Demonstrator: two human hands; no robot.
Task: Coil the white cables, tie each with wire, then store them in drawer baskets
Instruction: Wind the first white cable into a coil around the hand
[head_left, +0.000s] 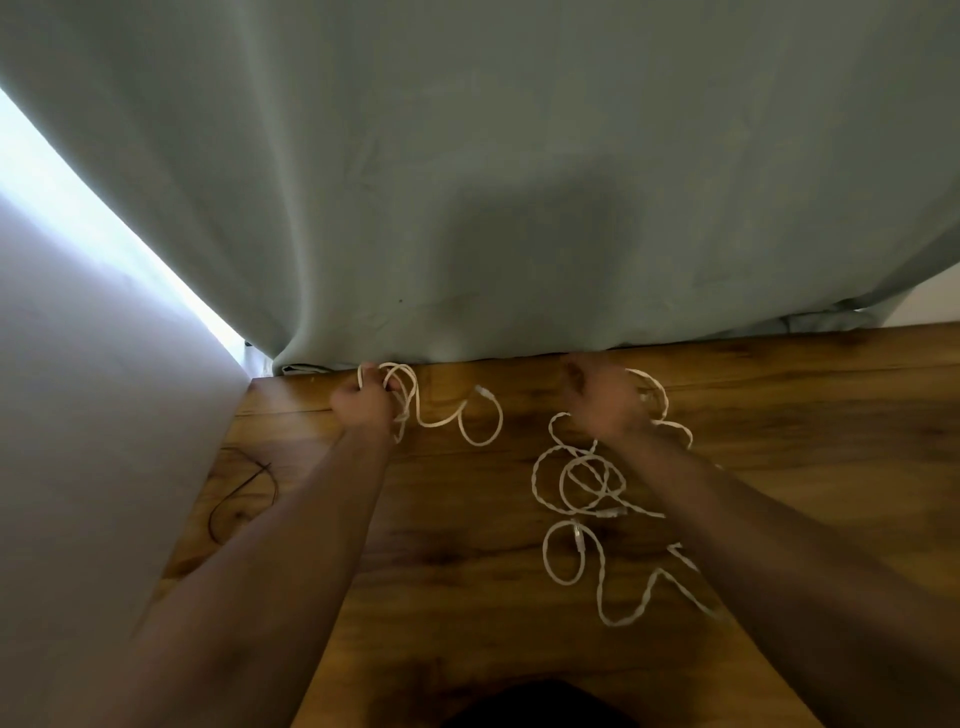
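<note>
Two hands work near the far edge of the table (467, 597). The left hand (363, 405) has its fingers curled around a few loops of one white cable (501, 415). The rest of this cable lies loose on the wood to the right, with its plug free. The right hand (602, 402) is over the loose cables (602, 486), which spread in crossing rings toward the person. Its fingers bend downward, but the back of the hand hides them, so I cannot tell if they pinch a strand or only touch it.

I think the main danger is in this heap. The strands lie over each other, so a pull on one could drag the others and tighten them into a knot. The loops in the left hand could also spring open if the grip becomes weak, because nothing ties them yet. The dark wire (267, 470) for tying lies apart, near the left edge, just beside the left forearm — an elbow could push it off.

Room is narrow at the far side: the curtain (467, 182) hangs down onto the table edge, and the wall (78, 441) closes the left. A cable end could slip behind there. The middle of the wood is open for coiling. No drawer baskets are in view.
</note>
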